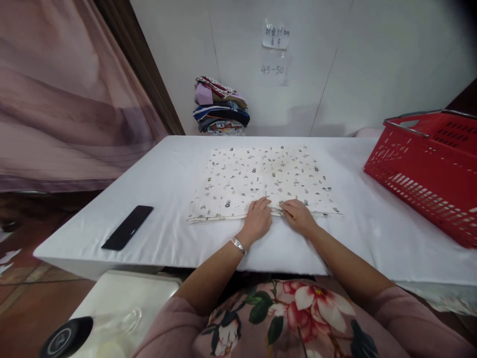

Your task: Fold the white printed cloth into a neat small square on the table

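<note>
A white cloth [238,179] with small scattered prints lies folded in layers, flat on the white-covered table [167,199]. Both hands are at the middle of its near edge, a small gap between them. My left hand [258,219], below a silver bracelet [238,245], has its fingers closed over that edge. From the other side, my right hand [298,216] pinches the layers with thumb and fingers. Between the hands the edge is slightly raised and its layers show. The undersides of the fingers are hidden.
A black phone [127,227] lies at the table's left. The red plastic basket [428,169] stands at the right. Folded fabrics [221,107] are stacked by the back wall, left of a paper sign [276,37]. A black round lid [67,338] is at the lower left.
</note>
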`<state>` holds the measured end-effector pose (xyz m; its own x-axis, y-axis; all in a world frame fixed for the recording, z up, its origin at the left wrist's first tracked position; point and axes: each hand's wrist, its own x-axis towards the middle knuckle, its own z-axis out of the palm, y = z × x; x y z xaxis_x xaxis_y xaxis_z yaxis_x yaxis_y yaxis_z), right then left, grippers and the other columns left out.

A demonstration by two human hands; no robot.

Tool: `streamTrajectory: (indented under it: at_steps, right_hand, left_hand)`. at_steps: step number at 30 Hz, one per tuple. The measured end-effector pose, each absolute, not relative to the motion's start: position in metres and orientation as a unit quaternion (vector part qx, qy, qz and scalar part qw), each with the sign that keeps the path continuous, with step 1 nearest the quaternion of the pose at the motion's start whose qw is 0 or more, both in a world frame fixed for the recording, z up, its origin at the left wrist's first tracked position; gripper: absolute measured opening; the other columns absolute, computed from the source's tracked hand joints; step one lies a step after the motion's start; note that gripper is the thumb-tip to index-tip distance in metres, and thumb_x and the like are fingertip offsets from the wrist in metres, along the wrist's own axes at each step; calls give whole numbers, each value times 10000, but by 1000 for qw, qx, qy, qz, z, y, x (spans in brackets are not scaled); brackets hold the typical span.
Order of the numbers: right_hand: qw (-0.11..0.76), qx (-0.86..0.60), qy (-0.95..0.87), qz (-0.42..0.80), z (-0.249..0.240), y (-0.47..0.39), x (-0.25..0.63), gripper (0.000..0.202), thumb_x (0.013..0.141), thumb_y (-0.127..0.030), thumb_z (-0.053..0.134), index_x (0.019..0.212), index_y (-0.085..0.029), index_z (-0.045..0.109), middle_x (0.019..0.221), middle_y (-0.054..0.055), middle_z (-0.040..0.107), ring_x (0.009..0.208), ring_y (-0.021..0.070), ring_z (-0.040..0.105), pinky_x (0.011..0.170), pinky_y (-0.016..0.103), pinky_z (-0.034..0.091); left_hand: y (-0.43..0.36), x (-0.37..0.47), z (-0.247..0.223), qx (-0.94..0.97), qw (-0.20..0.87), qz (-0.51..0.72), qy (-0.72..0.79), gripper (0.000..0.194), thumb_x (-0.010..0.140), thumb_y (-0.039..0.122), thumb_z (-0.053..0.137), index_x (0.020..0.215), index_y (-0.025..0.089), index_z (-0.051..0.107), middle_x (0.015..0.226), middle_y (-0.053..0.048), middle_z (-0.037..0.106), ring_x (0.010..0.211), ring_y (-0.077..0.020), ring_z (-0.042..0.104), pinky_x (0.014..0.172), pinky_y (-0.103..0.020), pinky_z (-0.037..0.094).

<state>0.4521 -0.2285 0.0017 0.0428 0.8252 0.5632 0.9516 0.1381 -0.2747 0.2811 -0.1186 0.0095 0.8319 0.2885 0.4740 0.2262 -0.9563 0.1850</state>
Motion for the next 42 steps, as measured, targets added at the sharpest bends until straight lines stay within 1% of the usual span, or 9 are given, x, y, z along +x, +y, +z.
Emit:
streamTrajectory:
  at_steps: [7, 12, 20, 25, 28, 31, 34, 38, 42]
  right_hand:
    - [269, -639, -719, -48, 7, -233, 448, 266, 828, -214, 530, 1079, -169, 605, 1048, 112, 620, 965, 246, 534, 815, 393, 436]
    - [270, -655, -705, -38, 3, -231, 450, 259, 878, -164, 441, 1075, -173, 609, 1024, 103, 632, 960, 237, 534, 811, 383, 427]
    - [273, -663, -697, -36, 3, -230, 451, 240, 898, -172, 423, 1031, -167, 622, 996, 108, 636, 938, 221, 525, 799, 356, 412]
    - [236, -679, -695, -20, 8, -227, 449, 238, 874, -142, 457, 1041, -168, 624, 1001, 96, 638, 933, 204, 531, 802, 338, 402]
    - [226, -696, -681, -30, 12, -237, 451, 287, 855, -141, 483, 1120, -163, 593, 1041, 99, 637, 972, 216, 530, 841, 368, 400]
    - [253, -711, -654, -59, 15, -267, 466, 419, 836, -145, 483, 1253, -167, 502, 1141, 112, 606, 1054, 224, 512, 919, 408, 382]
    - [317, -742, -582, -101, 18, -307, 497, 394, 842, -198, 458, 1231, -195, 523, 1185, 114, 593, 1112, 230, 505, 952, 429, 381]
    - [377, -858, -346, -38, 21, -345, 544, 265, 827, -326, 477, 988, -180, 630, 983, 93, 663, 910, 216, 596, 770, 351, 472]
    - [359, -901, -217, 113, 24, -351, 563, 321, 835, -409, 445, 739, -152, 612, 578, 19, 596, 530, 129, 535, 518, 234, 403]
  left_hand:
    - [-119, 282, 8, 951, 79, 261, 146, 184, 794, 109, 469, 929, 177, 574, 1225, -89, 553, 1264, -239, 397, 1036, -439, 321]
    - [-119, 281, 9, 949, 88, 260, 154, 187, 797, 111, 479, 942, 187, 570, 1214, -79, 556, 1228, -228, 424, 1014, -421, 334]
    - [-117, 287, 11, 963, 56, 229, 131, 340, 803, 113, 509, 1136, 181, 505, 1174, -84, 585, 1075, -209, 523, 902, -382, 370]
    - [-114, 294, 16, 977, 20, 171, 123, 172, 863, 152, 457, 976, 196, 579, 895, -62, 632, 877, -219, 560, 787, -377, 393]
    - [-112, 294, 17, 979, 13, 166, 115, 159, 859, 148, 460, 934, 193, 592, 883, -63, 627, 867, -222, 553, 780, -375, 396]
    - [-111, 293, 16, 978, 19, 171, 115, 195, 843, 120, 459, 958, 195, 597, 901, -65, 631, 884, -223, 554, 786, -374, 401]
    - [-110, 293, 13, 977, 30, 175, 118, 229, 832, 117, 459, 998, 197, 596, 910, -69, 635, 884, -229, 556, 782, -374, 410]
    - [-108, 294, 8, 971, 48, 197, 127, 291, 826, 127, 457, 1084, 191, 575, 952, -83, 636, 899, -237, 562, 790, -380, 419]
    - [-108, 295, 8, 972, 45, 191, 131, 280, 831, 135, 453, 1078, 184, 576, 928, -80, 635, 881, -235, 561, 792, -378, 419]
